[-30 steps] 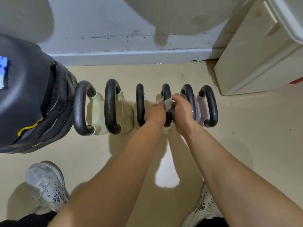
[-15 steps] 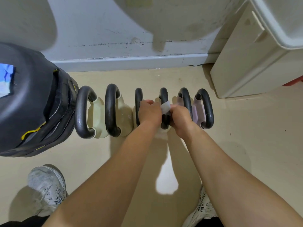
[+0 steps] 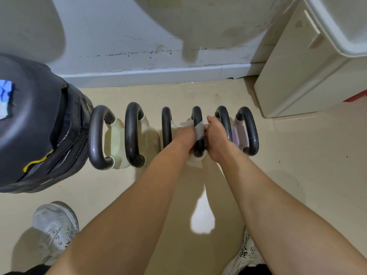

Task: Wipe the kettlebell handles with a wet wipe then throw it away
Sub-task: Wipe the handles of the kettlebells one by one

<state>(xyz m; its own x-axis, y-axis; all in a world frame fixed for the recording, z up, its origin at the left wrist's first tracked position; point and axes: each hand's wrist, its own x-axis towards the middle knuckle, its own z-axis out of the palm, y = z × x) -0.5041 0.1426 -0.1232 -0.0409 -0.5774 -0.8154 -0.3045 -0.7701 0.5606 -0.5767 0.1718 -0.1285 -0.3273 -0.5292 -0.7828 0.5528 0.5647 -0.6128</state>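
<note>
Several kettlebells stand in a row on the beige floor, each with a black loop handle. A white wet wipe (image 3: 199, 130) is wrapped over the handle of the fourth kettlebell from the left (image 3: 197, 118). My left hand (image 3: 183, 136) pinches the wipe on the handle's left side. My right hand (image 3: 216, 135) grips it from the right side. The pale body of that kettlebell is mostly hidden under my hands. Handles to the left (image 3: 166, 128) and right (image 3: 225, 124) flank my hands closely.
A large black padded bag (image 3: 33, 124) sits at the left against the row. A cream cabinet (image 3: 301, 76) stands at the right by the grey wall and baseboard (image 3: 143, 74). My white sneakers (image 3: 55, 227) are on the floor below.
Both hands slid the wipe along the fourth handle, down toward me and then back up a little. The view tilted slightly.
</note>
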